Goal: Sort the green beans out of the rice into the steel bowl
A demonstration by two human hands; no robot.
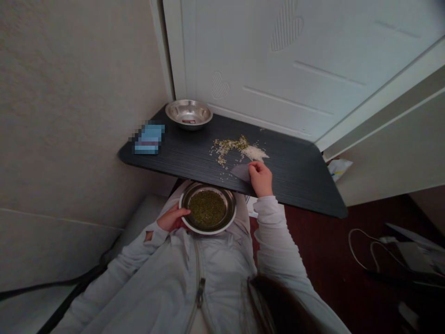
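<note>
My left hand (pixel 172 218) grips the left rim of a metal bowl (pixel 230 204) on my lap, its thumb over the edge. Small green beans (pixel 207 208), which look like mung beans, cover the bowl's bottom. Over the front of the dark table, my right hand (pixel 261 178) pinches a thin grey flat scraper (pixel 239 172), which lies low against the tabletop. Just beyond it is a heap of white rice grains (pixel 256 153). A curved band of green beans mixed with white grains (pixel 225 146) spreads to the left of the heap.
A second metal bowl (pixel 189 116) stands at the back left of the dark table (pixel 302 181), with a small dark label inside. A blurred blue item (pixel 150 139) lies at the left end. A white door (pixel 250 60) borders the back. Cables (pixel 361 246) lie on the floor at right.
</note>
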